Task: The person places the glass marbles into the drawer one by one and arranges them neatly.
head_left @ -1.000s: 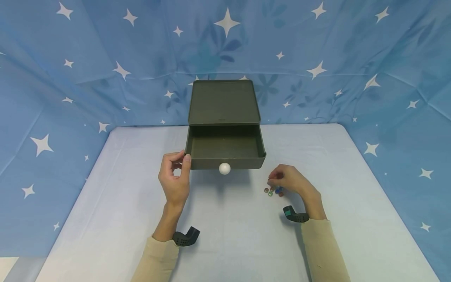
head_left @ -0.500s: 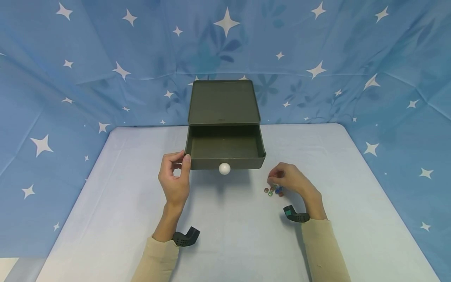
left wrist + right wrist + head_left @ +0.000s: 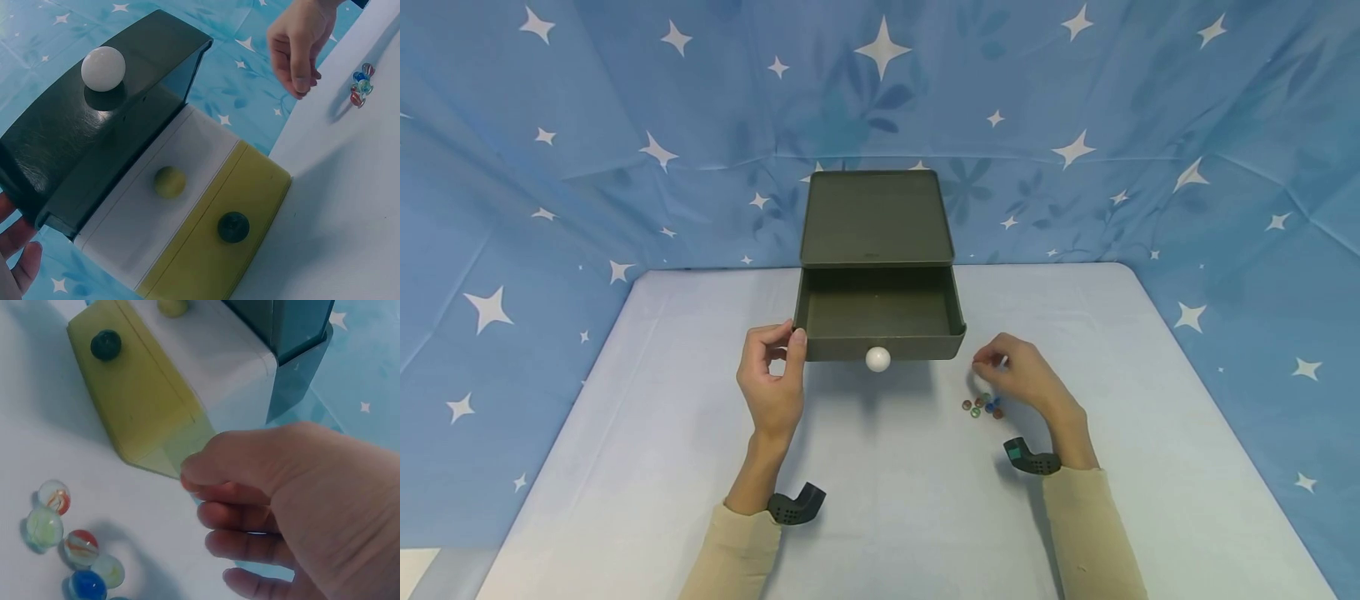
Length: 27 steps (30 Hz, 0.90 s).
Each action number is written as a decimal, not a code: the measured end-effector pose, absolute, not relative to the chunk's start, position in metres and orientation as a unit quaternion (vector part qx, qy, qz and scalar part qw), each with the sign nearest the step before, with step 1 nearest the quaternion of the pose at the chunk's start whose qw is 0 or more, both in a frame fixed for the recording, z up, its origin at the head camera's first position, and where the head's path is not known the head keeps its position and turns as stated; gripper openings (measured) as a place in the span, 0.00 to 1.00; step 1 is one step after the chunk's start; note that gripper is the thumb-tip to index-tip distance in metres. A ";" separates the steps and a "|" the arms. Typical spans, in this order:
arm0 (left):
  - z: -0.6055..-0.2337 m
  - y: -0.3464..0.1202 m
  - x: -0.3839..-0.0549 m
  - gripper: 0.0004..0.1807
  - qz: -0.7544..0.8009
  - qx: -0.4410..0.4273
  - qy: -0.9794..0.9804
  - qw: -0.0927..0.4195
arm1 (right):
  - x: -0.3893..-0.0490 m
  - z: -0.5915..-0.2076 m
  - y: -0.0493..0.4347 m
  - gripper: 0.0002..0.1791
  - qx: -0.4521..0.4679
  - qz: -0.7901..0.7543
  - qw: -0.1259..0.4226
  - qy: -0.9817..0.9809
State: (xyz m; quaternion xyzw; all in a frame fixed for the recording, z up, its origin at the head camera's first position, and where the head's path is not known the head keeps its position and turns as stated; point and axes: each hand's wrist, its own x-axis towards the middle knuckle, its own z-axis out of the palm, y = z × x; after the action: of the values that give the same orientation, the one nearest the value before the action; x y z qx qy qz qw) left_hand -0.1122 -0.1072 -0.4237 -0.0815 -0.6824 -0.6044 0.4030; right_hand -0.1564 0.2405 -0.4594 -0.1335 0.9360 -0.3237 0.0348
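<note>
My left hand [image 3: 772, 379] grips the left front corner of a dark green drawer [image 3: 842, 348], thumb at the front. This top drawer is pulled out, bears a white knob [image 3: 878, 359] and shows a bare inside. My right hand [image 3: 1022, 375] is raised just beyond several glass marbles [image 3: 989, 407]. In the right wrist view its thumb and index fingertip meet in a pinch, with a small reddish marble mostly hidden between them. Clear marbles with red swirls [image 3: 81, 547], green ones [image 3: 45, 527] and a blue marble [image 3: 87, 585] lie bunched on the white tabletop.
Below the dark drawer the cabinet has a white drawer [image 3: 194, 147] with a yellow knob and a yellow drawer [image 3: 206, 250] with a dark green knob. Its dark green top [image 3: 877, 218] stands against a blue starry cloth [image 3: 625, 125]. A white cloth [image 3: 880, 500] covers the table.
My right hand has lifted from the marbles and moved slightly away from me, uncovering more of the bunch. The left hand and the pulled-out drawer have stayed put.
</note>
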 end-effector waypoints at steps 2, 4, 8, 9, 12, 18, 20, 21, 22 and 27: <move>-0.424 -0.107 -0.112 0.10 -0.604 -0.084 -0.682 0.405 | -0.156 -0.456 0.239 0.06 -0.137 -0.324 0.022 0.936; -0.424 -0.107 -0.113 0.09 -0.605 -0.085 -0.680 0.406 | -0.155 -0.453 0.238 0.06 -0.140 -0.326 0.008 0.935; -0.424 -0.108 -0.113 0.09 -0.605 -0.087 -0.680 0.405 | -0.153 -0.447 0.236 0.06 -0.151 -0.328 -0.026 0.932; -0.424 -0.108 -0.113 0.09 -0.604 -0.087 -0.681 0.405 | -0.152 -0.446 0.236 0.06 -0.155 -0.329 -0.037 0.931; -0.425 -0.108 -0.113 0.09 -0.603 -0.087 -0.682 0.404 | -0.151 -0.442 0.235 0.05 -0.165 -0.329 -0.071 0.927; -0.424 -0.108 -0.113 0.09 -0.604 -0.089 -0.680 0.405 | -0.148 -0.436 0.233 0.05 -0.172 -0.332 -0.133 0.918; -0.424 -0.107 -0.113 0.08 -0.605 -0.089 -0.680 0.405 | -0.148 -0.434 0.232 0.04 -0.176 -0.336 -0.151 0.913; -0.423 -0.107 -0.113 0.08 -0.605 -0.090 -0.679 0.405 | -0.147 -0.433 0.231 0.04 -0.179 -0.339 -0.160 0.910; -0.423 -0.107 -0.113 0.08 -0.606 -0.090 -0.679 0.405 | -0.147 -0.432 0.231 0.04 -0.181 -0.342 -0.169 0.907; -0.423 -0.107 -0.112 0.09 -0.606 -0.089 -0.678 0.407 | -0.145 -0.428 0.230 0.05 -0.195 -0.355 -0.205 0.891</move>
State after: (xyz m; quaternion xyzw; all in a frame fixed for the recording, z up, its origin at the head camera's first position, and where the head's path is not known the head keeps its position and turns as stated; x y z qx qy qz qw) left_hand -0.1121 -0.1065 -0.4226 -0.0891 -0.6776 -0.6058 0.4074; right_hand -0.1450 0.2295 -0.4278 -0.1951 0.8910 -0.3552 -0.2047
